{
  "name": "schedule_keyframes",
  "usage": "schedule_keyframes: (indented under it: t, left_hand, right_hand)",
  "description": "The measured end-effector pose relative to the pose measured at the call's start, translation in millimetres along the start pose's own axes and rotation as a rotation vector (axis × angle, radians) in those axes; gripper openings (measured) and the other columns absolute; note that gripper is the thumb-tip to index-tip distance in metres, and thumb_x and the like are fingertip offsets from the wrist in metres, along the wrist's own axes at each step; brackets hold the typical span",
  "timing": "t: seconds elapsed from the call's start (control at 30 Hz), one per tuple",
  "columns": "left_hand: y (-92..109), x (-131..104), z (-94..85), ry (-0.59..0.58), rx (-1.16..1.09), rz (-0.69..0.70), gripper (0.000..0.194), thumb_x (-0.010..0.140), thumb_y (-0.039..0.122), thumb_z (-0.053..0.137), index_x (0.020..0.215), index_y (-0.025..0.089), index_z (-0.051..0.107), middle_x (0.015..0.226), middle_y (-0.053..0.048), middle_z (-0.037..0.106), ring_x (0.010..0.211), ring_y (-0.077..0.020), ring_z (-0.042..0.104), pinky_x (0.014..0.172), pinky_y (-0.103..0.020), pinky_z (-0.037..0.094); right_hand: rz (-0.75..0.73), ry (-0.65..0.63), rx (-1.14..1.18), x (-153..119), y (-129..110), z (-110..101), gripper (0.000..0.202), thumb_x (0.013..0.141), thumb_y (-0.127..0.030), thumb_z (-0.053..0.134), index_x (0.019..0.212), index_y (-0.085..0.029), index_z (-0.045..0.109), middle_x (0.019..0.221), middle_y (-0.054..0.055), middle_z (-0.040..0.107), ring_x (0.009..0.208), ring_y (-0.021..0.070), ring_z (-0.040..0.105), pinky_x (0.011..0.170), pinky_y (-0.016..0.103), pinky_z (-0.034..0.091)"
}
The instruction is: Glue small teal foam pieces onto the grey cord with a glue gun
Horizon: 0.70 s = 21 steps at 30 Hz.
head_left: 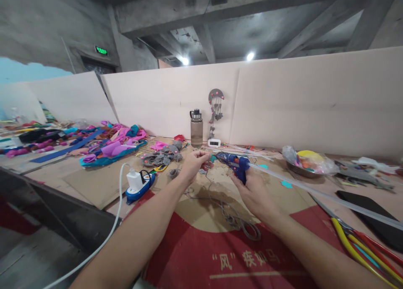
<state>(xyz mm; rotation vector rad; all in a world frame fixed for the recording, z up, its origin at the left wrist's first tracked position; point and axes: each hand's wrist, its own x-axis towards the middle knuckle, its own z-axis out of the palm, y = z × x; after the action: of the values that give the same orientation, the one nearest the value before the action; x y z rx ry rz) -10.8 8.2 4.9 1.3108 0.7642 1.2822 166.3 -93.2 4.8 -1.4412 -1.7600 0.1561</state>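
Observation:
My right hand (253, 190) is wrapped round the handle of a blue hot glue gun (241, 166), with a long clear glue stick (302, 186) out of its back. The nozzle points left, at a small teal piece (213, 158). My left hand (195, 166) pinches that piece at its fingertips; its exact shape is too small to tell. Below both hands, a grey cord (231, 215) lies in loose loops on the red and tan cardboard (189, 247). Two teal cutouts lie near the glue gun, one a star-like shape (286, 184).
On the left stand a blue power strip (140, 188) and a heap of coloured felt (116, 146). Grey felt pieces (160, 157), a bottle (197, 129) and a small clock (214, 143) are behind. Rightward lie a metal bowl (302, 170), scissors (341, 230) and a black phone (374, 217).

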Motion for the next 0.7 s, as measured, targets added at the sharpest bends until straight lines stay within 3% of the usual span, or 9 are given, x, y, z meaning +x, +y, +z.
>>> schedule_keyframes:
  t: [0.7]
  left_hand:
    - [2.4,-1.8,0.5,0.009,0.005,0.014,0.034,0.061,0.039,0.074,0.075,0.013,0.057,0.061,-0.001,0.060,0.057,-0.0140,0.064,0.041,-0.018,0.038]
  right_hand:
    - [0.010,0.030,-0.035,-0.4,-0.6,-0.5,0.029,0.086,-0.033,0.043,0.104,-0.016,0.056,0.090,0.010,0.066,0.078,0.0241,0.059,0.071,0.034,0.044]
